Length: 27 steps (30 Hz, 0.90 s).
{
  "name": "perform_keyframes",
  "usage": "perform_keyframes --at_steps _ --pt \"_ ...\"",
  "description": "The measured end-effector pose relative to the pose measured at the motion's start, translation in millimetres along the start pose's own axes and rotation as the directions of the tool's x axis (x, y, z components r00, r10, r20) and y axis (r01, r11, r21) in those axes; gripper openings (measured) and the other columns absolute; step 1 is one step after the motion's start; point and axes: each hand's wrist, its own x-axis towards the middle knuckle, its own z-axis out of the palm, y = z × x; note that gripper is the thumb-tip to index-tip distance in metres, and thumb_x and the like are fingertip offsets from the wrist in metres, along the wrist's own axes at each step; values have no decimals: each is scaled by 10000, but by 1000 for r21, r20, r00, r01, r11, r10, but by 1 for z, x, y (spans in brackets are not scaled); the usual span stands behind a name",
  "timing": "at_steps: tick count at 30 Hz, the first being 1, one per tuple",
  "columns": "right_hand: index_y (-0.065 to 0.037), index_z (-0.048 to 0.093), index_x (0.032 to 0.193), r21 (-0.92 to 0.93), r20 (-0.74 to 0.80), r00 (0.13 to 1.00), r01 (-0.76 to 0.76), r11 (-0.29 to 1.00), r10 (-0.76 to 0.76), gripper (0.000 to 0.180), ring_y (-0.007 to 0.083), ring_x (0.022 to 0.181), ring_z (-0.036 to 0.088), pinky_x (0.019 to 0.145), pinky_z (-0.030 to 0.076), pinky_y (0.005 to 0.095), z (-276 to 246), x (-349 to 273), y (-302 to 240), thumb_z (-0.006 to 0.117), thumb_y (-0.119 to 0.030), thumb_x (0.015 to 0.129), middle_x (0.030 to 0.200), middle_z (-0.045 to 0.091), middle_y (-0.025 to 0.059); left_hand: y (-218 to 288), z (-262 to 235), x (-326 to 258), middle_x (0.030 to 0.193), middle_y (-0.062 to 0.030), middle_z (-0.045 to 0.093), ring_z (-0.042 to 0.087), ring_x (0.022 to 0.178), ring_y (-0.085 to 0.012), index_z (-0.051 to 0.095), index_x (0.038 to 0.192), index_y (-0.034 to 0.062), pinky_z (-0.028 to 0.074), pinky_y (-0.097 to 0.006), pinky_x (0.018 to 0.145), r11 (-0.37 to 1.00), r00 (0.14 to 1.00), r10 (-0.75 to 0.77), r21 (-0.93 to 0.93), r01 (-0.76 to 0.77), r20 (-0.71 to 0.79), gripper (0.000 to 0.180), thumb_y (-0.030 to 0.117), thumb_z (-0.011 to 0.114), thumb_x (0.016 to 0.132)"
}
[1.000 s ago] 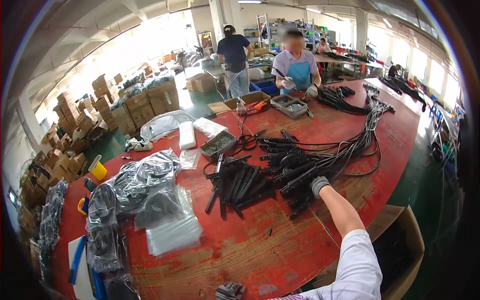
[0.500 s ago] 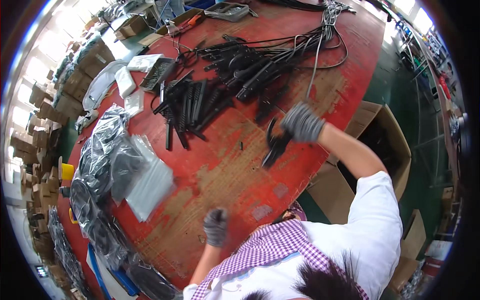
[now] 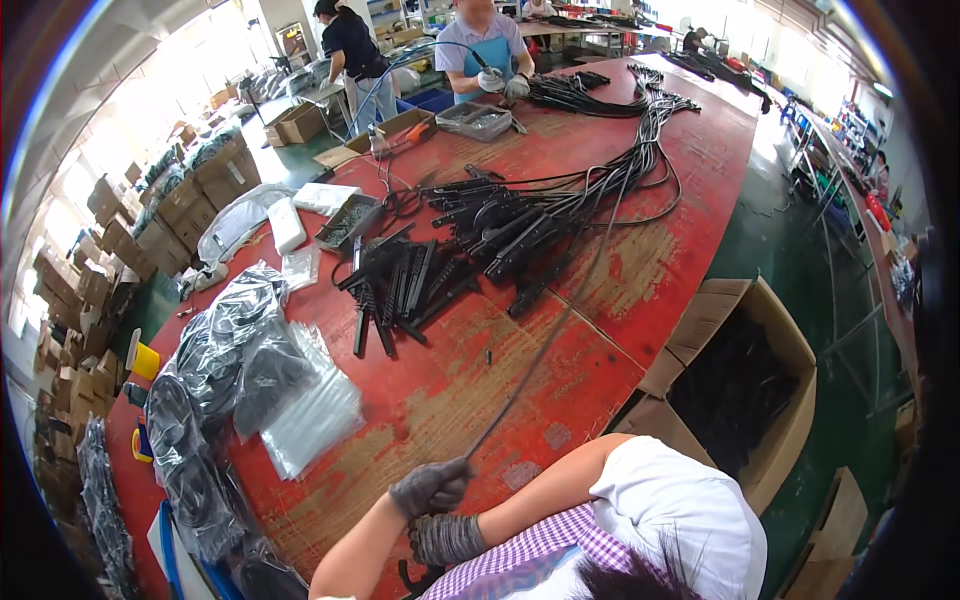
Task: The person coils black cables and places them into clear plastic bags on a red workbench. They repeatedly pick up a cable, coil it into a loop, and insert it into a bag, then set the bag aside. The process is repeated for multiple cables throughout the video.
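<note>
Across the scuffed red tabletop, I see a long, thin, dark cable running from my left hand toward the bundle of grey and black cables. That hand, gloved in dark grey, has its fingers closed around the cable. My right hand, in a ribbed grey glove, sits just below it; I cannot tell its grip. Beyond lie narrow black bars, with clear plastic bags to their left and an open brown cardboard box beside the tabletop's right edge.
</note>
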Motion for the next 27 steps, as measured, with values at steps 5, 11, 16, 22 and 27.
perform_keyframes --at_steps 5,11,16,22,27 --pt "-89 518 1109 83 -273 962 49 995 -25 456 305 941 539 859 413 423 -157 8 9 593 -305 715 998 577 105 -29 28 -51 604 65 401 370 461 -69 481 807 158 288 -232 387 961 830 181 -84 -262 -527 124 251 546 856" --pt "-133 633 686 -589 -211 721 -633 503 660 168 316 628 580 571 454 419 -293 -150 193 561 -265 762 665 593 118 14 40 -227 652 42 490 487 549 -89 521 826 143 419 -243 467 211 187 302 -126 -969 -935 210 343 502 887" --pt "-113 551 786 -717 -17 727 -488 499 686 237 290 592 572 543 446 407 -275 -154 175 516 -341 838 660 589 119 39 -27 -293 753 -14 527 530 683 -106 515 1003 78 467 -253 572 383 153 874 459 -802 -460 242 226 336 936" --pt "-139 522 775 -255 284 945 -87 963 161 97 187 507 522 404 374 320 -220 -2 44 550 -231 782 564 477 22 124 -4 -176 559 9 490 457 402 -107 519 823 99 380 -247 360 536 -40 836 830 -155 -547 256 317 436 929" --pt "-124 498 919 -378 -355 935 -141 915 -3 291 229 596 563 489 436 343 -237 87 63 588 -367 786 643 527 45 151 82 -100 713 -54 610 594 685 -168 563 894 23 503 -329 582 903 540 409 412 -123 -735 144 160 555 852"
